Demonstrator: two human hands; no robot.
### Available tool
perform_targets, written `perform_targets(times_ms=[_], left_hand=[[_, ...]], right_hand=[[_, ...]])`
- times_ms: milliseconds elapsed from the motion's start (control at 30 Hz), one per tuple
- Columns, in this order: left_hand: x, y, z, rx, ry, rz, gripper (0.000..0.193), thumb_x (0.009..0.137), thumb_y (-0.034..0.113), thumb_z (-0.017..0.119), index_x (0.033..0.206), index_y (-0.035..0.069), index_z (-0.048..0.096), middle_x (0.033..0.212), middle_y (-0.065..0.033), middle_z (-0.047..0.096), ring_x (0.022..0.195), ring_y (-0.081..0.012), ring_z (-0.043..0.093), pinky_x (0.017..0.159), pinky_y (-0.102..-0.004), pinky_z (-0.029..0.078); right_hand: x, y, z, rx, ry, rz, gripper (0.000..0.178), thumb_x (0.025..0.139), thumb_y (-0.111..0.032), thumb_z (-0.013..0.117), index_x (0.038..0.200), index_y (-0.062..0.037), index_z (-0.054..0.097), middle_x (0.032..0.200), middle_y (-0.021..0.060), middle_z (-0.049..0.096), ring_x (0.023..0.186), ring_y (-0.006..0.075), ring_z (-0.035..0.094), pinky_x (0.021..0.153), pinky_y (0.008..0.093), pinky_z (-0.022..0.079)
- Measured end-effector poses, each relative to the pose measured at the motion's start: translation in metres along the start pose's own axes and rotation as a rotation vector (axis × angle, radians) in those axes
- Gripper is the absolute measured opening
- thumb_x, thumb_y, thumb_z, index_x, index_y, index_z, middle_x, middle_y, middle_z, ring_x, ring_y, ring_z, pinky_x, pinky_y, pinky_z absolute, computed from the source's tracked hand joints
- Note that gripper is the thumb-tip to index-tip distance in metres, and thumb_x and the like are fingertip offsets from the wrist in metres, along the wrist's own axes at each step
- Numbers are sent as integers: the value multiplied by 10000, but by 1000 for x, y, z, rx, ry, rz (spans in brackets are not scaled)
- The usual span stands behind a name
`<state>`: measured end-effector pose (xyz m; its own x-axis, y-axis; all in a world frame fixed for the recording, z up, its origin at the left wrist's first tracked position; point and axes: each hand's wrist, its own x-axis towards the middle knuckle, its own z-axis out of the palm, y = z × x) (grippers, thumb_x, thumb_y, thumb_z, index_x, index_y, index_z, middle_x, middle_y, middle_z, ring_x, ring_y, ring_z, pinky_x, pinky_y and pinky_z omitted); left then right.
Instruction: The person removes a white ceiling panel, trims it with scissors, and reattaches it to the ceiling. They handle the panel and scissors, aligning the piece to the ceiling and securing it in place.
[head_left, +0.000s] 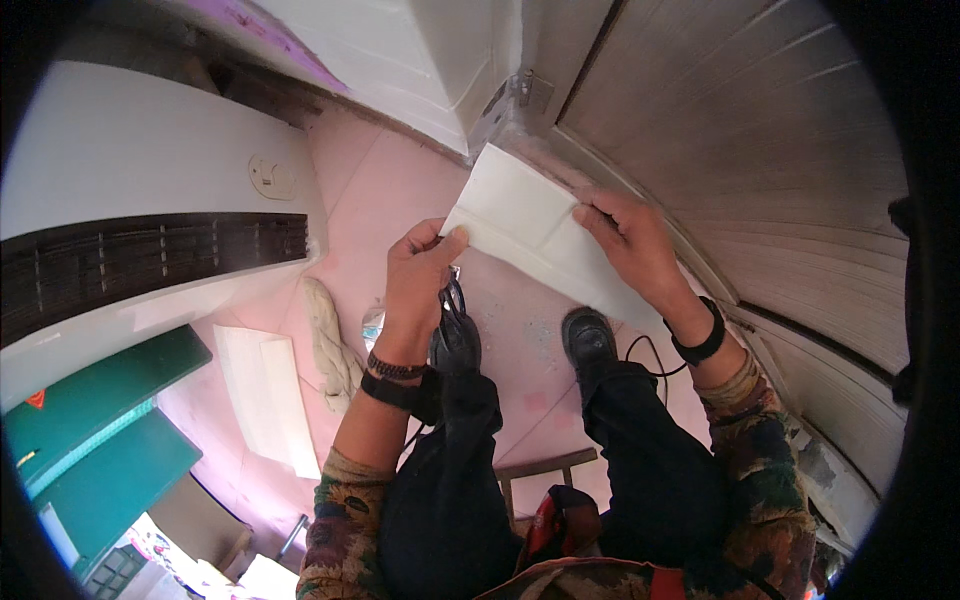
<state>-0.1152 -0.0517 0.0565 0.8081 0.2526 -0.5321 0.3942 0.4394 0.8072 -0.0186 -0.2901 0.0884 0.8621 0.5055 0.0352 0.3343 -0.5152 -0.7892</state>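
A creased off-white sheet [510, 205], like paper or thin card, is stretched out in front of me above the floor. My left hand [418, 275] pinches its left corner between thumb and fingers. On the sheet's right side, my right hand [635, 245] grips the edge, its thumb lying on top. One fold line runs across the sheet, and its lower right part hangs down behind my right wrist. Just below my left hand shows a dark looped thing [455, 297], which I cannot make out.
Left of me stands a white appliance [150, 150] with a dark vent. Another pale sheet [265, 395] and a twisted cloth [328, 345] lie on the pink floor [350, 190]. Green boxes [130, 470] are lower left, a panelled door [740, 130] right. A black cable [650, 355] trails by my shoe.
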Motion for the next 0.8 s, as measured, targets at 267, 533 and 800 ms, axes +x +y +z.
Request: perform_targets(times_ms=[267,533,800], left_hand=[[51,-52,-7,124,4,-12,114,873,112,690,935,18,711,808,37,627,578,-32,401,514,-220,314],[90,-76,8,76,85,-35,107,815,73,701,908,20,697,831,20,630,768,-74,524,707,-223,406],[101,-74,-1,268,-64,0,167,874,85,689,1001,-23,698,903,-9,658,824,-90,567,773,-230,452]], right_hand=[[38,4,21,-675,148,-335,99,870,-122,662,953,-68,663,835,104,616,741,297,621,623,385,487],[57,16,37,-760,156,-329,135,828,-136,680,960,-111,663,844,67,617,743,292,622,719,402,486],[69,34,50,-569,70,-271,174,868,-219,701,962,-74,677,818,116,638,725,294,624,677,400,476]])
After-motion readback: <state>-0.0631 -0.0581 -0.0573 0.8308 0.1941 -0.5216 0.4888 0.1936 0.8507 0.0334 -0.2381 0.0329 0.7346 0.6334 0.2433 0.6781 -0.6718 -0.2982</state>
